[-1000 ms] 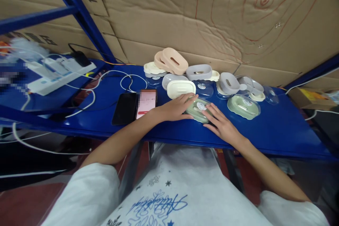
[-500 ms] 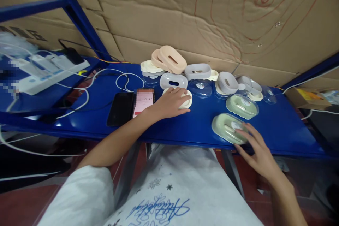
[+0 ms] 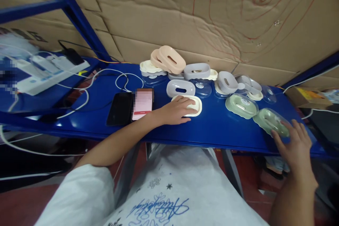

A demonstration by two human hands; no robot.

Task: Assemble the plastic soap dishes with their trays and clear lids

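Note:
My left hand [image 3: 178, 110] lies over a cream oval soap dish [image 3: 196, 106], fingers across its top and thumb at its near side. Just behind it sits a grey oval soap dish part [image 3: 180, 88] with a slot. At the right, my right hand [image 3: 295, 143] is curved around the near and right sides of a green soap dish [image 3: 268, 119] under a clear cover. A second covered green soap dish [image 3: 241, 106] lies to its left, close beside it. My right fingers hide part of the first one's right end.
Peach slotted parts [image 3: 172, 59] are stacked at the back, with grey slotted parts [image 3: 197, 71] and clear covers [image 3: 203, 88] nearby. Two phones [image 3: 119, 109] lie left of my left hand. A power strip [image 3: 53, 79] with white cables stands far left. Cardboard [image 3: 159, 14] backs the blue table [image 3: 206, 130].
My right hand has moved the nearer green soap dish to the right. My left hand has shifted slightly right and nearer with the cream one, and the grey part behind has shifted too.

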